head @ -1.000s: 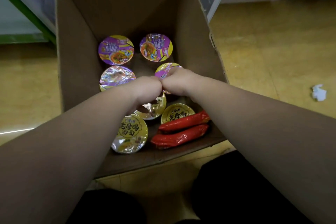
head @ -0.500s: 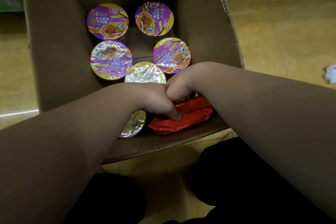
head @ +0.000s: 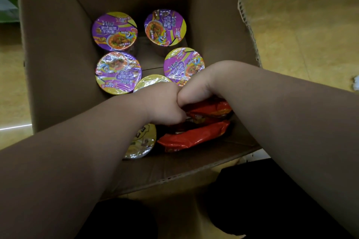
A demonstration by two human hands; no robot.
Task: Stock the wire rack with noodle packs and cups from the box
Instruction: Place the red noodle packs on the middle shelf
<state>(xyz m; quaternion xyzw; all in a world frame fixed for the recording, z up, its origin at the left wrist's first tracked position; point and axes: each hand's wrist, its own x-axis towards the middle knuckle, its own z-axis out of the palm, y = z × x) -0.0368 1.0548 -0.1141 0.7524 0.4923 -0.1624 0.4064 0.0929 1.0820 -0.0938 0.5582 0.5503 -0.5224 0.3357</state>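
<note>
An open cardboard box stands on the floor in front of me. Several purple-lidded noodle cups fill its far half. One yellow-lidded cup peeks out behind my hands, and another yellow cup sits near the front wall. Two red noodle packs lie at the front right. My left hand and my right hand press together, knuckle to knuckle, with fingers curled round the left end of the upper red pack. The lower red pack lies untouched beneath it. No wire rack is in view.
Yellow floor surrounds the box. A white scrap lies on the floor at the right edge. My dark-clothed knees are just in front of the box's near flap.
Both hands have dropped from the yellow cups in the middle to the red packs at the front right and closed on the upper pack, which now sits slightly raised.
</note>
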